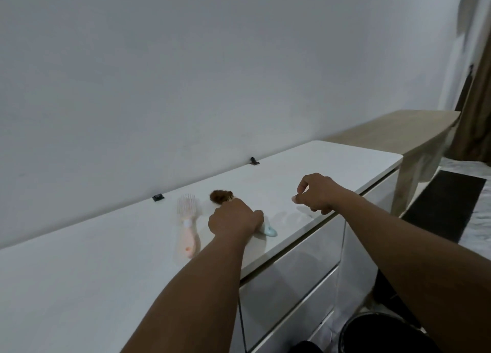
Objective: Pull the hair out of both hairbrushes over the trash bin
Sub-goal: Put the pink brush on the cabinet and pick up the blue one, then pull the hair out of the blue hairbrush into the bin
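Two hairbrushes lie on the white dresser top. The pink brush lies flat with pale bristles pointing away from me and nothing touching it. My left hand is closed around the teal-handled brush, whose head is packed with brown hair sticking out beyond my knuckles. My right hand hovers above the dresser's right front edge with fingers curled and thumb and forefinger pinched; I cannot tell whether anything is between them. The black trash bin stands on the floor at lower right, partly hidden by my right forearm.
The dresser stands against a plain white wall, with two small black clips along its back edge. Glossy drawer fronts face right. A wooden bench and a dark rug lie beyond, with a brown curtain.
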### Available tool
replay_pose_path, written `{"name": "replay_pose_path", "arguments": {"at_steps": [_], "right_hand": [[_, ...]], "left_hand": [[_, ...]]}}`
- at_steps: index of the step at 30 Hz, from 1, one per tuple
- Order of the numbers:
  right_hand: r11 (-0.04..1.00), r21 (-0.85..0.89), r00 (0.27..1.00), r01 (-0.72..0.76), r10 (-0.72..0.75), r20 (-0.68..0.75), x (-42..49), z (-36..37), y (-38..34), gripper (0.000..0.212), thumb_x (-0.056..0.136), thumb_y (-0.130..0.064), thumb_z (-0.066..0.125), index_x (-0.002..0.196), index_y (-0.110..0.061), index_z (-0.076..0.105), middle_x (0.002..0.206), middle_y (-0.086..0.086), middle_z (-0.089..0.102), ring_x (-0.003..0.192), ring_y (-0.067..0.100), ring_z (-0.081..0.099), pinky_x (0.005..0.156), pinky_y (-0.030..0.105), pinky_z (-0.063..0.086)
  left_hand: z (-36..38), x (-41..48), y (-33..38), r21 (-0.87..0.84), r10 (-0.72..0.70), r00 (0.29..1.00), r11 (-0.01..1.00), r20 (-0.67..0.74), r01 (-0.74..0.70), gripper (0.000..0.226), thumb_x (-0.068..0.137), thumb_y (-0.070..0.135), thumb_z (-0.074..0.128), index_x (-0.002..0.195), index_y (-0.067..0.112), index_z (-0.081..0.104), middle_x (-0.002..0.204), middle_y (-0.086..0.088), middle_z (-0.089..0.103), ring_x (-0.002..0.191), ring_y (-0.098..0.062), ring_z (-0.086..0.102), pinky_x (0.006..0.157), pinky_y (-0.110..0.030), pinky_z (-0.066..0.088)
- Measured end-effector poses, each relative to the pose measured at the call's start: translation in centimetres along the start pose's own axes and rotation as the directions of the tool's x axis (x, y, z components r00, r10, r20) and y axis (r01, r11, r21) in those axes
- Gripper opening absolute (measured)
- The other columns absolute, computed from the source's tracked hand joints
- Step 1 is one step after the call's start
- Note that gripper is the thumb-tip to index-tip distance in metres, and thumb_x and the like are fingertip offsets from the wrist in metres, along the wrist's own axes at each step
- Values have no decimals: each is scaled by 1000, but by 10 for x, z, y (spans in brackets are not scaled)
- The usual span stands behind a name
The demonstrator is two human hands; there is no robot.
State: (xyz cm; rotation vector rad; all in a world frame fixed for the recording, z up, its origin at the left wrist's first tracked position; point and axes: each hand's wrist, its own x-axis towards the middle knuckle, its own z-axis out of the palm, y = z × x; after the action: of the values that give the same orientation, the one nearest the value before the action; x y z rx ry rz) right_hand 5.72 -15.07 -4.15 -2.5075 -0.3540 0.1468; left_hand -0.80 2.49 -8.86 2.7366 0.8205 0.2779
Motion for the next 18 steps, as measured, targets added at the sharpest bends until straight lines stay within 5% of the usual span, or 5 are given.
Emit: {"name": "replay_pose_path", "arguments": {"at_steps": [6, 10, 18], "right_hand": [[1000, -13, 1000, 8, -8, 19, 4, 3, 1, 38, 92, -28, 66, 117, 0, 63, 115, 21, 68, 81, 26, 60, 71, 36, 57], [1000, -4, 999, 29, -29, -14, -1, -12, 1, 32, 91, -29, 67, 113, -6, 62, 106, 14, 68, 82, 25, 63, 73, 37, 59], [995, 100, 968, 22, 4, -253, -41, -74, 39, 44, 91, -43, 64, 107, -2, 65, 95, 18, 70, 87, 33, 71, 68, 39, 60]], "left_hand": [[-7, 8, -6, -46, 0, 1000, 999, -1, 0, 29, 85, 33, 56, 105, 14, 61, 95, -1, 55, 89, -24, 58, 70, -31, 43], [-12, 0, 3, -209, 30, 999, 977, -30, -35, 16, 86, 29, 54, 87, 13, 56, 78, 1, 56, 72, -20, 56, 59, -26, 38], [-12, -34, 81, -383, 311, 938, 856, -156, -347, 30, 94, 39, 47, 100, 11, 56, 91, -6, 63, 82, -24, 62, 68, -33, 46]]}}
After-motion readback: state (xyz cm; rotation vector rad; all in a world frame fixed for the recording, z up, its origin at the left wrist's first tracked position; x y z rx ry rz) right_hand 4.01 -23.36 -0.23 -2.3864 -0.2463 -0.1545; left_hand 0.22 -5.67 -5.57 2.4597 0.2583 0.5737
